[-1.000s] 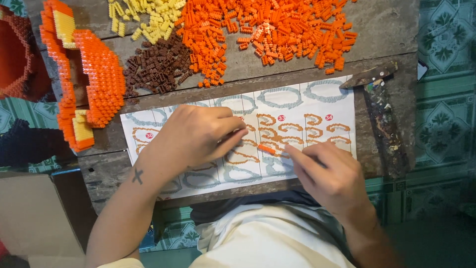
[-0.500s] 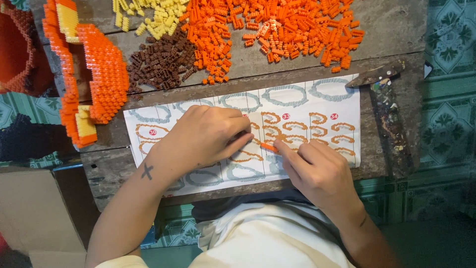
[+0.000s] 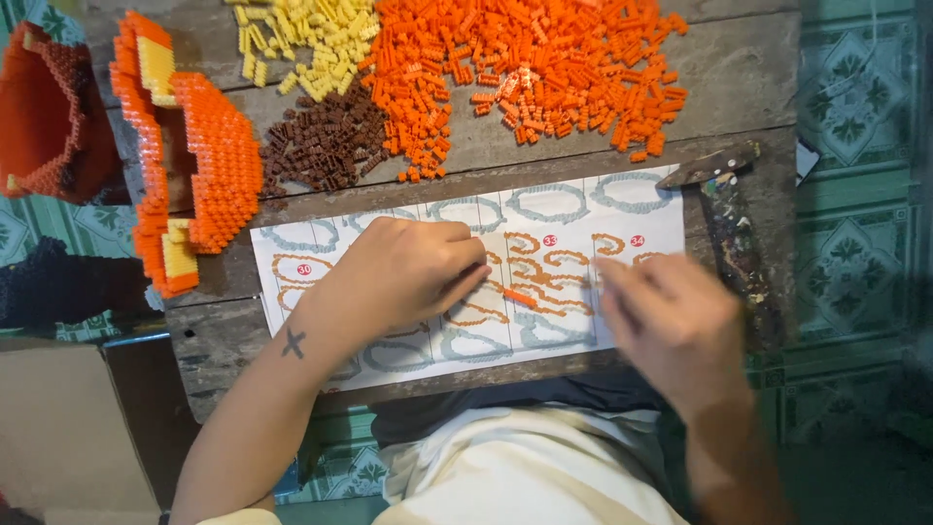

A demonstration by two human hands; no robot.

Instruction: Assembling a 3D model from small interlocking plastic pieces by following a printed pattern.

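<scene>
The right hand [image 3: 675,326], blurred and empty with fingers loosely curled, has been drawn back rightward off the instruction sheet [image 3: 622,209]. A small orange brick strip [image 3: 519,297] is left lying on the sheet, fingertips of the flat, narrowed left hand [image 3: 403,277] beside it. Farther off, orange bricks [image 3: 525,68] are heaped.

The instruction sheet [image 3: 544,209] is lying flat on the table [image 3: 739,78], under both hands. The left hand [image 3: 403,272] is resting on the sheet's middle, with a small brick [image 3: 519,297] lying on the sheet just to its right, between it and the right hand [image 3: 675,326]. Beyond the hands, three brick piles [image 3: 505,68] are sitting on the table. A partly built brick model [image 3: 185,185] is standing left of the left hand. A paint-smeared tool [image 3: 734,228] is lying right of the right hand.
</scene>
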